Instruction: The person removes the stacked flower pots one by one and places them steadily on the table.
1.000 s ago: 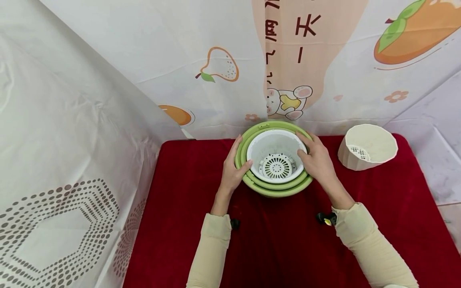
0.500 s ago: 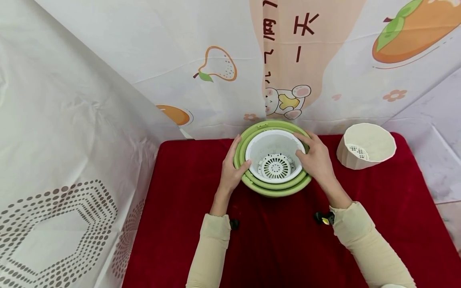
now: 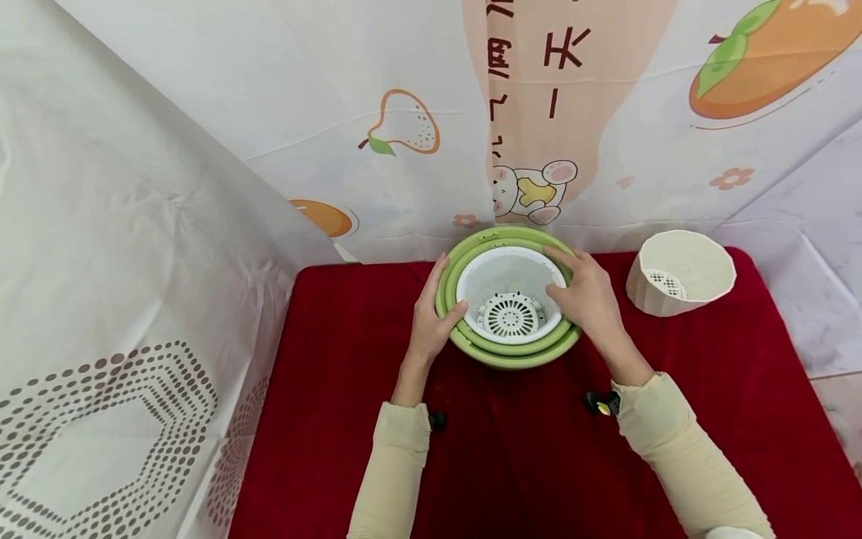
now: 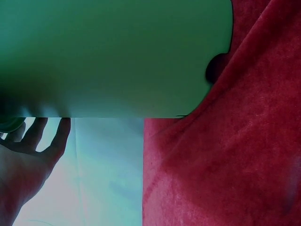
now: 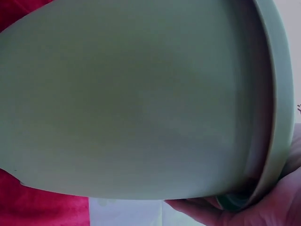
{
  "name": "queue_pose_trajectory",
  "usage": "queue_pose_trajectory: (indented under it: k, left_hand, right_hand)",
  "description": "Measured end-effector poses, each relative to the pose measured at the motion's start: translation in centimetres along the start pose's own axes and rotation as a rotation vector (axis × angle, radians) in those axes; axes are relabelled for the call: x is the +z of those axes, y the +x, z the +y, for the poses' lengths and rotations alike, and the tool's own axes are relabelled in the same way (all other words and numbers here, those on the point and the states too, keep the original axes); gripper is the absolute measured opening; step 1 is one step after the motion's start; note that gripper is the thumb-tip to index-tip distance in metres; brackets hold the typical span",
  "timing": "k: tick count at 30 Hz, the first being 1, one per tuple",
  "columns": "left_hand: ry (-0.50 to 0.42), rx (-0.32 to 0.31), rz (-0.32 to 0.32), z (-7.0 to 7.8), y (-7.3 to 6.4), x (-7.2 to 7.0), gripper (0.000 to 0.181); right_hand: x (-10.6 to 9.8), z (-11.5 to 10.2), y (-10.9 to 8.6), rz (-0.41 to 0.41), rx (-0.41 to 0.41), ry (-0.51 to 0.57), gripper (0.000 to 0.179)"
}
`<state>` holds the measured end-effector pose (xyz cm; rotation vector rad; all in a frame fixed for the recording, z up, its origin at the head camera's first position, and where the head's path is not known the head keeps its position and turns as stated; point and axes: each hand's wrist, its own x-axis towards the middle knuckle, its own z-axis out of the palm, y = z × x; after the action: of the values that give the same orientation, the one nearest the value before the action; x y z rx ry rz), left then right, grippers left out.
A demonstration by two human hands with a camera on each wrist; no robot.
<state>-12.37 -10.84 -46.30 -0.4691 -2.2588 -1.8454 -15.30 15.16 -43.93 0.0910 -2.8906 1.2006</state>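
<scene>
Holding the stack (image 3: 498, 359) from two sides. Head view: left hand (image 3: 431, 318) at 9 o'clock, fingers round the outer green pot (image 3: 508, 363), thumb crossing the rims toward the white pot (image 3: 509, 273). Right hand (image 3: 589, 296) at 3 o'clock, thumb inside the white pot's rim, remaining fingers wrapped about the stack. Neither hand is free.

Nesting, outside in: outer green pot, inner green pot (image 3: 508, 349), white pot with its slotted base (image 3: 509, 319) showing. Location: 12 o'clock on the red surface (image 3: 350, 359), close to the printed sheet (image 3: 431, 195). Cream pot (image 3: 700, 266) apart, at 3 o'clock from the stack, touched by neither hand.

Change over the last second: slight. The head view has drifted a little; both grips and the nesting order are as before. Reading: a steadying hold, with the pots probably seated together and not being parted.

Wrist views are close and dim; cannot tell whether the base bears fully on the cloth.
</scene>
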Motion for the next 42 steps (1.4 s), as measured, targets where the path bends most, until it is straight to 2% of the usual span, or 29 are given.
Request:
queue_pose_trajectory:
  k: [5, 14, 17, 22, 25, 34, 42]
  left_hand:
    - [0.000, 0.004, -0.005, -0.05, 0.00, 0.01, 0.073]
    - [-0.007, 0.004, -0.004, -0.15, -0.04, -0.05, 0.072]
    - [-0.007, 0.002, -0.005, -0.14, -0.07, -0.05, 0.072]
    - [-0.005, 0.000, -0.005, -0.11, -0.11, 0.01, 0.072]
    - [0.002, 0.004, -0.002, -0.16, -0.12, 0.00, 0.072]
    - [0.003, -0.003, -0.003, -0.01, -0.07, 0.01, 0.071]
    - [0.005, 0.014, -0.002, 0.12, -0.10, 0.05, 0.069]
  right_hand:
    - [-0.14, -0.23, 0.26, -0.018, 0.005, -0.041, 0.068]
    - [-0.29, -0.01, 0.14, -0.025, -0.015, 0.004, 0.063]
    - [-0.33, -0.04, 0.15, -0.021, -0.010, 0.044, 0.061]
    - [-0.41, 0.32, 0.27, -0.012, 0.045, 0.194, 0.058]
    - [-0.40, 0.46, 0.35, -0.016, 0.066, 0.246, 0.058]
    - [-0.49, 0.19, 0.37, 0.002, 0.046, 0.315, 0.054]
    - [-0.69, 0.51, 0.35, 0.004, 0.044, 0.445, 0.052]
